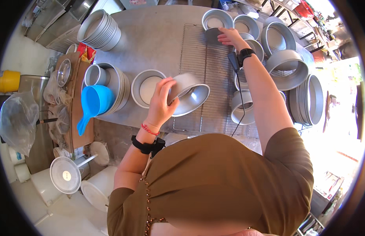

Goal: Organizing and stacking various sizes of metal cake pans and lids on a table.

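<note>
A near, tilted metal pan is clamped by left-hand fingers, a far, dark disc by right-hand fingers.

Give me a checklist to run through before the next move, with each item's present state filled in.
1. Left hand gripping the tilted pan: ok.
2. Right hand at the dark disc: ok, fingers at its edge; firmness of hold, cannot tell.
3. Wire rack free of pans: not ok, several crowd its right side.
4. Blue scoop off the pan stack: not ok, it rests there.
5. Black cable snag-free: cannot tell, it passes over pans in this view.
</note>
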A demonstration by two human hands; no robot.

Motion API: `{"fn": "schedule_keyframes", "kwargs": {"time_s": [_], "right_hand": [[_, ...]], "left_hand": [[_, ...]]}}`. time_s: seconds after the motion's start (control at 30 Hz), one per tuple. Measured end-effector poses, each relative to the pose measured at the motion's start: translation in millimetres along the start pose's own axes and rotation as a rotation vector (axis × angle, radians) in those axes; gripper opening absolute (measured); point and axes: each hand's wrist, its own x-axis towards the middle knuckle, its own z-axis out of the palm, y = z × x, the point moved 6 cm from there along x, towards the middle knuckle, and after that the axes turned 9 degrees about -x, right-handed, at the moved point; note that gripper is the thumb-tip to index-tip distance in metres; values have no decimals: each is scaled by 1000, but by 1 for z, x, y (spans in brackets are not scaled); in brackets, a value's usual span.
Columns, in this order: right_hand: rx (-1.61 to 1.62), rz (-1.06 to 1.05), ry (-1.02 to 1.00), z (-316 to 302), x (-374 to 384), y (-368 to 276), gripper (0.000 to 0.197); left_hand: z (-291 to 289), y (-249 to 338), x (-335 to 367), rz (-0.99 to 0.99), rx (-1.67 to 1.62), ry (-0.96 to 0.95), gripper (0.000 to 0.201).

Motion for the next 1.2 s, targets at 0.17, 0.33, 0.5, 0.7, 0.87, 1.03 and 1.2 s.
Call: {"fn": "schedule_keyframes", "kwargs": {"time_s": [0.17,0.33,0.5,0.7,0.87,1.03,1.2], "right_hand": [[-134,26,-31,3,36,12,58],[-161,77,-122,8,43,13,61],[-3,-67,75,-13,24,1,81],[171,-232,80,-47,-75,-31,47],[221,-251,143,-48,-160,-15,33],[252,-151,95,-29,-210,19,30],[282,-75,143,-26,-231,47,30]], "left_hand": [[9,-9,7,-16,-10,-17,46],[26,-18,30,25,-14,-50,47],[63,-37,80,75,-20,-65,41],[117,-71,156,167,-82,-20,31],[163,-96,201,226,-130,6,29],[182,-120,215,250,-58,74,34],[180,-125,215,83,85,85,62]]}}
